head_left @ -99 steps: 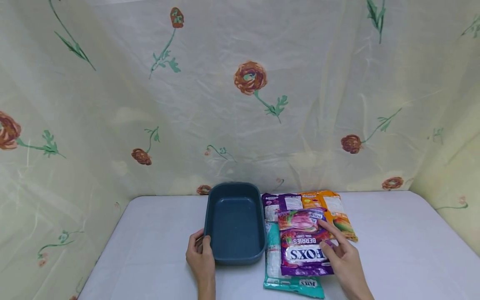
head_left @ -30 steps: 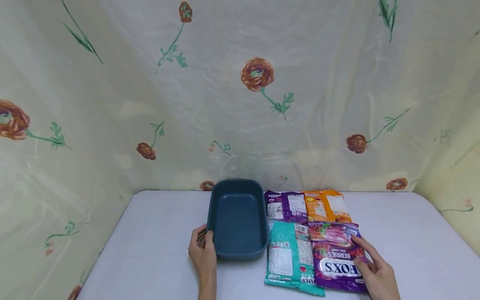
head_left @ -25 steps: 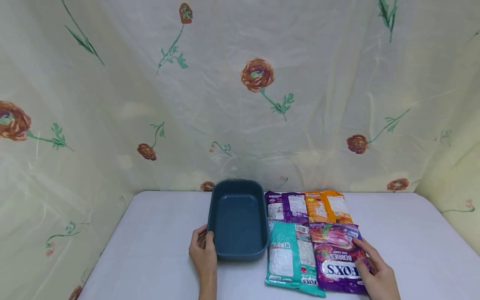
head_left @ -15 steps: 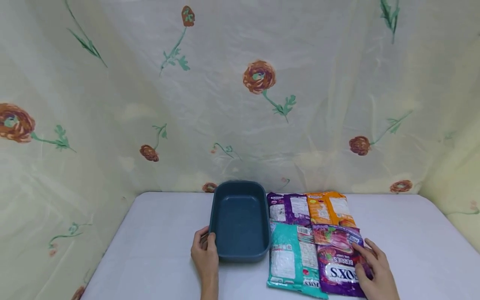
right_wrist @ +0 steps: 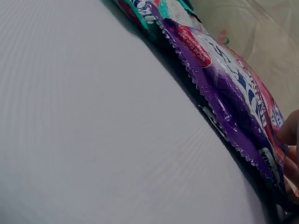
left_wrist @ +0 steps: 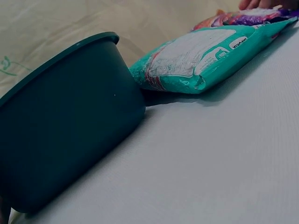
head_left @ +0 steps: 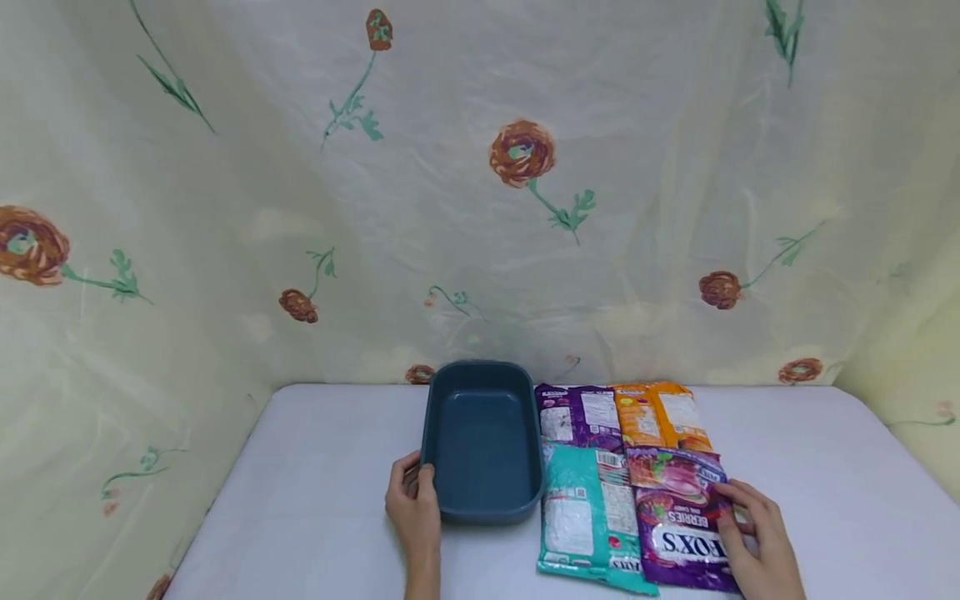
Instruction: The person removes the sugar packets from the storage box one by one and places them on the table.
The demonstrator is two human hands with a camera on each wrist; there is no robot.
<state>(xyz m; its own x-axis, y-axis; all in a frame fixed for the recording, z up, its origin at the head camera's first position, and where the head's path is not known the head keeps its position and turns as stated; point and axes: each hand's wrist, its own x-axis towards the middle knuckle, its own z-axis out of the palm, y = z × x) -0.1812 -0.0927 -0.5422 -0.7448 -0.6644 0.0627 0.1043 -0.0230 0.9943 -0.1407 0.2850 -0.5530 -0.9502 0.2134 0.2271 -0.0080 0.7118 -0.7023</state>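
My left hand (head_left: 416,508) holds the dark teal rectangular tub (head_left: 480,450) at its left side, thumb by the rim. In the left wrist view the tub (left_wrist: 74,112) stands upright on the table. At the right edge of a purple Fox's Berries candy bag (head_left: 678,517), my right hand (head_left: 761,533) grips with its thumb on top and fingers along the side. The right wrist view shows the thumb pressing this bag (right_wrist: 229,93). Left of it lies a turquoise candy bag (head_left: 573,508). Behind are another purple candy bag (head_left: 577,417) and an orange one (head_left: 660,417).
A white-covered table (head_left: 315,483) carries everything, and it extends to the left and right of the hands. A flowered curtain (head_left: 420,208) hangs behind the table and along both sides. The turquoise bag lies close to the tub's right wall.
The Berries bag has moved right and toward me from atop the other bags, down beside the turquoise one. My right fingers have since shifted to its right edge. The left hand keeps holding the tub.
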